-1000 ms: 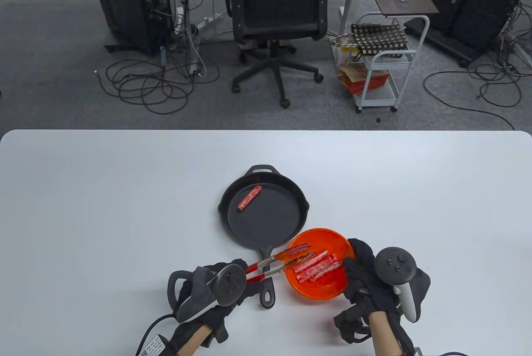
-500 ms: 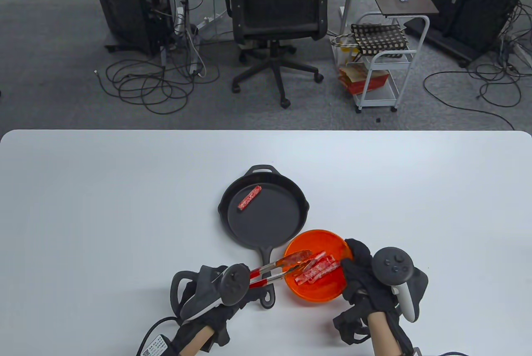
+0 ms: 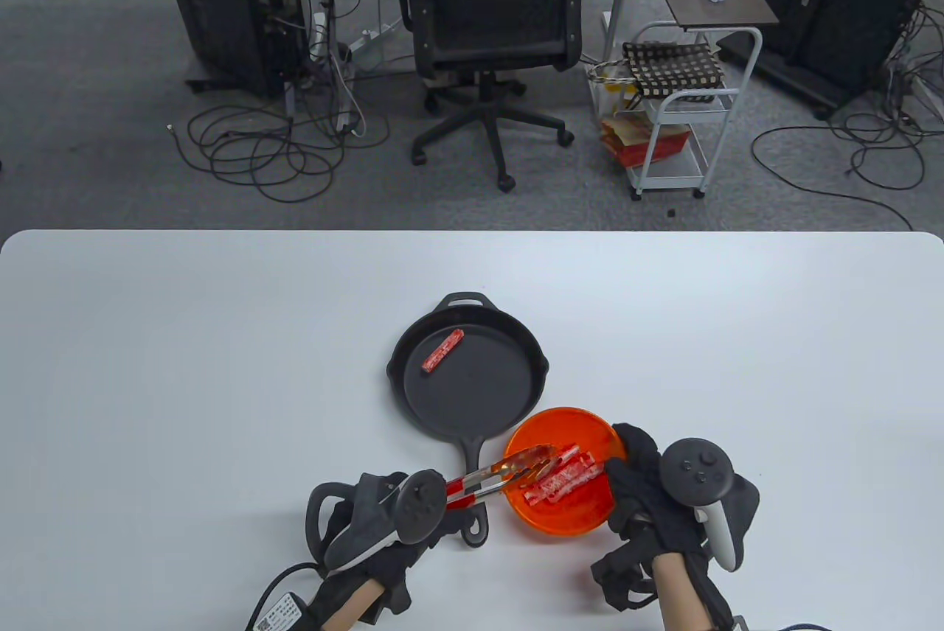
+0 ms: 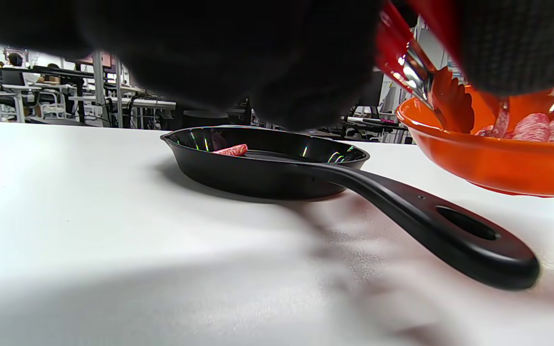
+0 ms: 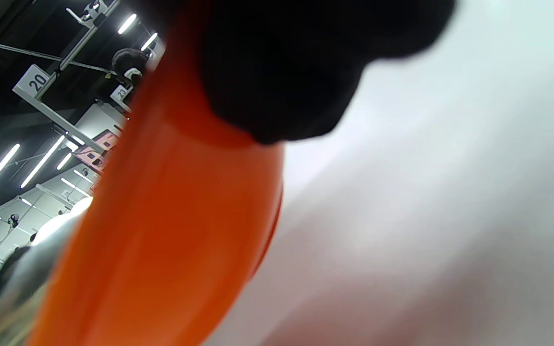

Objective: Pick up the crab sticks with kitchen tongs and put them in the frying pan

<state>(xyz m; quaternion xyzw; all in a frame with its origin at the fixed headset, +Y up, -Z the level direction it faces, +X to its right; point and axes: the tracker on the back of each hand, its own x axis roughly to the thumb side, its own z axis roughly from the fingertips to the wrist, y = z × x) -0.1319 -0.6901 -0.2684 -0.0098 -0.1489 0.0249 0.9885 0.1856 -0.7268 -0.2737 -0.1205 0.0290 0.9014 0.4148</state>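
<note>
A black frying pan (image 3: 472, 380) (image 4: 262, 166) sits mid-table with one crab stick (image 3: 442, 351) (image 4: 231, 150) lying in its far left part. Just right of its handle stands an orange bowl (image 3: 582, 432) (image 4: 488, 158) (image 5: 171, 230) with several crab sticks (image 3: 564, 480) (image 4: 541, 127). My left hand (image 3: 391, 513) grips the red-handled tongs (image 3: 494, 476) (image 4: 409, 62), whose tips reach into the bowl over the sticks, nearly closed. My right hand (image 3: 638, 483) holds the bowl's right rim.
The pan's long handle (image 3: 472, 506) (image 4: 431, 221) points toward me and lies under the tongs, between my hands. Beyond the white table (image 3: 221, 365) are an office chair (image 3: 494, 34), a small cart (image 3: 686, 107) and floor cables.
The tongs' tips have dipped further into the bowl and drawn closer together over the sticks. The bowl slid slightly left toward the pan handle. My left hand shifted a little right.
</note>
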